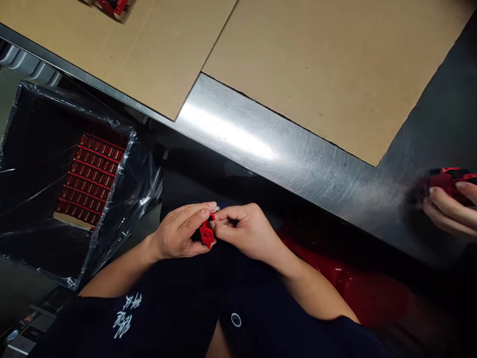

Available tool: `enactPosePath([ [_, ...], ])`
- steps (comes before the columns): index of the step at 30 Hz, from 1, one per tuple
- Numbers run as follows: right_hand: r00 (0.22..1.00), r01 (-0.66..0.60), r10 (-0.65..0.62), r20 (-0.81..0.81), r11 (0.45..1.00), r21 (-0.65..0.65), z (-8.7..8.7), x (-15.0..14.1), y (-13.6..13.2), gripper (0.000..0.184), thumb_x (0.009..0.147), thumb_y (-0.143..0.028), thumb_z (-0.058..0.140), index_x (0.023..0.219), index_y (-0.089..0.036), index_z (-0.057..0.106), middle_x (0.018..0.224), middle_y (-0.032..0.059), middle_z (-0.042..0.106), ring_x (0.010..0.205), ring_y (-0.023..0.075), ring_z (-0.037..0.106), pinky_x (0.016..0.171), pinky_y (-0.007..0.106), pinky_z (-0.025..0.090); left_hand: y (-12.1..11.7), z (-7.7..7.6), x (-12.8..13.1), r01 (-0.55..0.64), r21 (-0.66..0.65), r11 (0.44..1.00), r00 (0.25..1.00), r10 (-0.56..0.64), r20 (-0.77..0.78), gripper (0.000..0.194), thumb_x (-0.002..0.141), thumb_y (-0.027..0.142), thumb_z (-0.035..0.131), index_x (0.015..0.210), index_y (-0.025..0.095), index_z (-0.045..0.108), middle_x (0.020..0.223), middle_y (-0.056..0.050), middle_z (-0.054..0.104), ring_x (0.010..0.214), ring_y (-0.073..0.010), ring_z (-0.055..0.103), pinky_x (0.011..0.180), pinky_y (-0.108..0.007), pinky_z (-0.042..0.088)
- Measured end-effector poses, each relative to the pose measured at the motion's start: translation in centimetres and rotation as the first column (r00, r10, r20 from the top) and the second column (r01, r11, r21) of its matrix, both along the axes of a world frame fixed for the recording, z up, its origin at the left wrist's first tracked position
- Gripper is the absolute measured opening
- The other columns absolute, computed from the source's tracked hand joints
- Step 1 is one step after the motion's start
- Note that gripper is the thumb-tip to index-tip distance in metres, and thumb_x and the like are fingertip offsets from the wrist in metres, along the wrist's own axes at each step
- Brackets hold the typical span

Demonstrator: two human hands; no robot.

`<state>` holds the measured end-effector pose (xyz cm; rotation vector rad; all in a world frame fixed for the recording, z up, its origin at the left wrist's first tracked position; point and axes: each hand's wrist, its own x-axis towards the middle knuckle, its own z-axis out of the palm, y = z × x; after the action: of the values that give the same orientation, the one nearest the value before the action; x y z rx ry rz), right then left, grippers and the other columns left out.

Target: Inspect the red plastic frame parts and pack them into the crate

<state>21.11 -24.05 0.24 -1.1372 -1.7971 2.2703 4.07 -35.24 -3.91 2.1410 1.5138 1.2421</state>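
Note:
In front of my body, close to the table's near edge, my left hand (185, 229) is wrapped round a small red plastic part (207, 234) with dark holes in its face. The thumb and forefinger of my right hand (246, 229) pinch the upper end of that same part. Whether a smaller piece sits between those fingertips is too small to tell. Most of the part's far side is hidden by my left fingers.
A plastic-lined bin (22, 149) at the left holds rows of red parts (91, 181). Cardboard sheets (316, 64) cover much of the metal table (276, 129). Another red part (114, 7) lies at the top. Another person's hand (452, 206) holds red parts at the right.

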Motion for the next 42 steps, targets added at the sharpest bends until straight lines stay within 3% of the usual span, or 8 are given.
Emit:
enactPosePath([
  [5,0.999,-0.044,0.042,-0.031,0.997,-0.068,0.1,0.6,0.3,0.017,0.080,-0.015,0.062,0.079,-0.015,0.079,0.062,-0.0023,0.069,0.053,0.0079,0.053,0.053,0.020,0.040,0.1,0.2,0.1,0.005,-0.006,1.000,1.000,-0.005,0.008,0.091,0.081,0.028,0.077,0.156,0.008,0.029,0.123,-0.022,0.071,0.110,-0.0282,0.073,0.087,-0.039,0.066],
  [11,0.995,-0.067,0.057,-0.085,0.991,-0.117,-0.1,1.2,0.4,0.020,0.082,-0.017,0.064,0.092,-0.017,0.082,0.073,0.0002,0.077,0.059,0.0107,0.064,0.058,0.020,0.046,0.2,0.4,0.1,0.007,0.025,1.000,1.000,-0.007,0.006,0.091,0.081,0.033,0.078,0.155,0.009,0.031,0.121,-0.020,0.072,0.107,-0.0270,0.074,0.086,-0.040,0.067],
  [18,1.000,-0.030,0.030,0.000,0.996,-0.083,0.0,0.9,0.0,0.012,0.079,-0.016,0.066,0.074,-0.016,0.077,0.066,-0.0008,0.074,0.057,0.0102,0.063,0.057,0.019,0.045,0.2,0.5,0.3,0.019,0.014,1.000,0.999,-0.018,-0.035,0.086,0.079,0.035,0.080,0.148,0.005,0.038,0.115,-0.022,0.074,0.107,-0.0282,0.075,0.087,-0.040,0.066],
  [23,0.994,-0.107,0.104,-0.039,0.992,-0.063,0.1,1.6,0.5,0.020,0.084,-0.020,0.061,0.085,-0.015,0.080,0.066,-0.0002,0.073,0.053,0.0090,0.056,0.052,0.021,0.040,0.2,0.7,0.3,0.009,0.002,1.000,0.999,-0.009,-0.043,0.082,0.081,0.037,0.076,0.148,0.008,0.039,0.116,-0.021,0.074,0.104,-0.0266,0.076,0.083,-0.037,0.067],
  [28,0.996,-0.063,0.053,-0.073,0.987,-0.148,0.1,1.6,0.2,0.014,0.081,-0.020,0.067,0.087,-0.016,0.078,0.076,0.0024,0.078,0.063,0.0138,0.068,0.062,0.023,0.050,0.3,0.8,0.4,0.029,0.008,1.000,0.999,-0.028,-0.044,0.082,0.080,0.038,0.077,0.146,0.005,0.041,0.113,-0.022,0.075,0.102,-0.0273,0.076,0.082,-0.036,0.066],
  [32,1.000,-0.029,0.029,0.005,0.999,-0.037,0.3,1.3,0.0,0.012,0.080,-0.022,0.070,0.071,-0.016,0.074,0.066,0.0004,0.074,0.058,0.0119,0.065,0.057,0.021,0.047,0.3,0.8,0.4,0.030,0.006,1.000,0.998,-0.030,-0.052,0.085,0.079,0.039,0.078,0.148,0.006,0.040,0.114,-0.021,0.075,0.102,-0.0269,0.076,0.083,-0.036,0.066],
  [38,1.000,-0.011,0.010,-0.024,0.998,-0.068,0.1,2.8,1.5,0.031,0.082,-0.025,0.063,0.109,-0.015,0.075,0.090,0.0059,0.080,0.078,0.0180,0.073,0.071,0.027,0.053,0.1,0.6,0.5,0.014,-0.039,0.999,1.000,-0.013,0.027,0.090,0.076,0.040,0.080,0.150,0.008,0.040,0.117,-0.020,0.074,0.105,-0.0279,0.075,0.083,-0.036,0.066],
  [42,0.999,-0.019,0.022,0.034,0.996,-0.083,0.4,2.1,1.0,0.019,0.080,-0.030,0.070,0.091,-0.015,0.074,0.072,0.0023,0.074,0.063,0.0146,0.065,0.062,0.025,0.049,0.3,0.4,0.7,0.016,-0.035,0.999,0.996,-0.013,0.083,0.092,0.076,0.039,0.080,0.151,0.010,0.038,0.120,-0.020,0.073,0.109,-0.0293,0.074,0.087,-0.041,0.066],
])
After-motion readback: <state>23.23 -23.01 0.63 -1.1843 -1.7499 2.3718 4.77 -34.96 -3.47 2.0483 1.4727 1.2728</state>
